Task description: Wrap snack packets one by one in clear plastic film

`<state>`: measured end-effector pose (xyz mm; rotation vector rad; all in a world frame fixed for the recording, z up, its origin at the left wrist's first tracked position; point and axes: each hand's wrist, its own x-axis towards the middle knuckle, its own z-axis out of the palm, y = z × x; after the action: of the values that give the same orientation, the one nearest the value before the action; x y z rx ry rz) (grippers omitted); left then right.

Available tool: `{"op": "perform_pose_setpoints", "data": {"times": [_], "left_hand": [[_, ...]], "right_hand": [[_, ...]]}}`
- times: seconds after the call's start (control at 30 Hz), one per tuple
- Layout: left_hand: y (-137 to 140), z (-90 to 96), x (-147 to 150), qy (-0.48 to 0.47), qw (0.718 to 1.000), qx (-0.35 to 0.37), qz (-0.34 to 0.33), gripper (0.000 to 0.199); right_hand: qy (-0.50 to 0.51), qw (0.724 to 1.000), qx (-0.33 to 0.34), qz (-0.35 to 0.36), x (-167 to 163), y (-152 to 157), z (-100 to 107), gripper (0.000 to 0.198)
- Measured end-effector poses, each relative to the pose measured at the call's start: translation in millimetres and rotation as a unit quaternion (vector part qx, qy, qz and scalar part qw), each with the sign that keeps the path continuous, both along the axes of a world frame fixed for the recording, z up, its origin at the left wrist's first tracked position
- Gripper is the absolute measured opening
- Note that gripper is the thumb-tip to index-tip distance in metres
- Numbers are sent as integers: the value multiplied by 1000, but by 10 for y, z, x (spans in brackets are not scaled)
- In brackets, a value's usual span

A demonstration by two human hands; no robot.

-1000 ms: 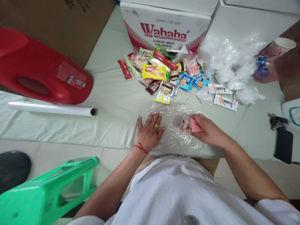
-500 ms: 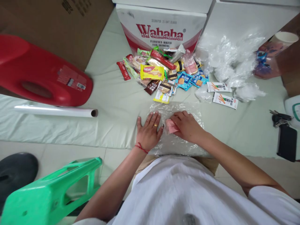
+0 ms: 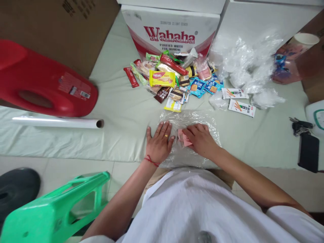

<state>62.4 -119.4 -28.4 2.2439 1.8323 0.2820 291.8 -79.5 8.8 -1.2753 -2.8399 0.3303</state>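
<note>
A sheet of clear plastic film (image 3: 177, 160) lies spread on the table by its front edge, crinkled and shiny. My left hand (image 3: 159, 143) rests flat on the film's left part, fingers spread, with nothing in it. On the film's middle is a pink block (image 3: 184, 137) that looks like a wafer snack, partly hidden by fingers. My right hand (image 3: 202, 140) curls round it from the right with the fingers closed. Beyond the film is a heap of wrapped snacks, with a yellow wafer packet (image 3: 162, 78) on top.
A Wahaha carton (image 3: 172, 35) stands behind the heap. Clumps of clear plastic (image 3: 243, 60) and two white snack packets (image 3: 241, 108) are at right. A red jug (image 3: 50, 81) and a film roll (image 3: 58, 122) lie left; a green stool (image 3: 58, 206) stands below. Keys (image 3: 301, 125) lie far right.
The whole view has shifted slightly. My right hand's fingers have bunched a little more over the pink block, while my left hand stays flat on the film.
</note>
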Motion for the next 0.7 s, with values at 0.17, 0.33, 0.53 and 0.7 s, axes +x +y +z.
{"op": "perform_pose_setpoints", "data": {"times": [0.17, 0.33, 0.53, 0.7], "left_hand": [[-1, -13, -11, -2, 1000, 7, -3, 60], [6, -11, -19, -6, 1000, 10, -8, 59], [1, 10, -52, -20, 1000, 14, -9, 58], [-7, -15, -56, -21, 1000, 19, -10, 57]], "right_hand": [[6, 999, 21, 26, 47, 28, -43, 60], [49, 999, 9, 18, 11, -15, -114, 74], [99, 995, -2, 10, 123, -45, -152, 83], [89, 996, -22, 0, 175, 25, -82, 51]]}}
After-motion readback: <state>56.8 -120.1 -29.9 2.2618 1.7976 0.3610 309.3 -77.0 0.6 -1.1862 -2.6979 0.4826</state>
